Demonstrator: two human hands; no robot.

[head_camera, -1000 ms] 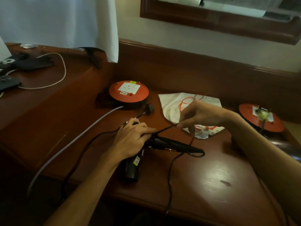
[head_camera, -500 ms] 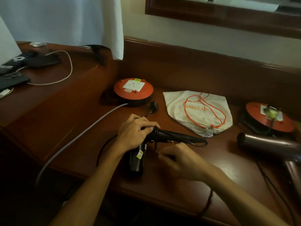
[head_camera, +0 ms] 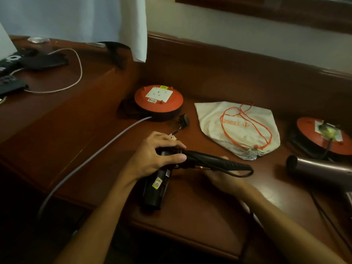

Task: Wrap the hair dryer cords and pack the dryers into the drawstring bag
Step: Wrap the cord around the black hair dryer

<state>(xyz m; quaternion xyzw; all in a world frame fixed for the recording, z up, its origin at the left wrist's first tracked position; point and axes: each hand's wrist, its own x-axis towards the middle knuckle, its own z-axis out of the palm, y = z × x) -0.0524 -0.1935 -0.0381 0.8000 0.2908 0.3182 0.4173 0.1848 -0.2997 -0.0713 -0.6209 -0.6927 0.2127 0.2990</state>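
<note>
A black hair dryer (head_camera: 155, 189) lies on the wooden desk (head_camera: 200, 212) with its folding handle (head_camera: 213, 161) pointing right. My left hand (head_camera: 154, 157) grips the dryer at the hinge, thumb over the handle's base. Under the handle sits my right hand (head_camera: 222, 178), with fingers curled up behind it and holding the dryer's black cord (head_camera: 245, 174), which loops out of the handle tip. The cord's plug (head_camera: 183, 121) rests by the near reel. Flat behind the hands lies the white drawstring bag (head_camera: 238, 128) with orange strings. A second, brownish dryer (head_camera: 320, 168) lies at the right.
An orange cable reel (head_camera: 158, 100) stands behind my left hand, and its grey cable (head_camera: 95, 157) runs off the desk's front edge. A second orange reel (head_camera: 323, 138) with a plug in it is at far right. Black devices and a white cable (head_camera: 76, 73) occupy the raised left shelf.
My right hand, which pinched the cord above the handle, has swung down in front and now sits under the handle. The left hand keeps its grip. The camera has shifted closer.
</note>
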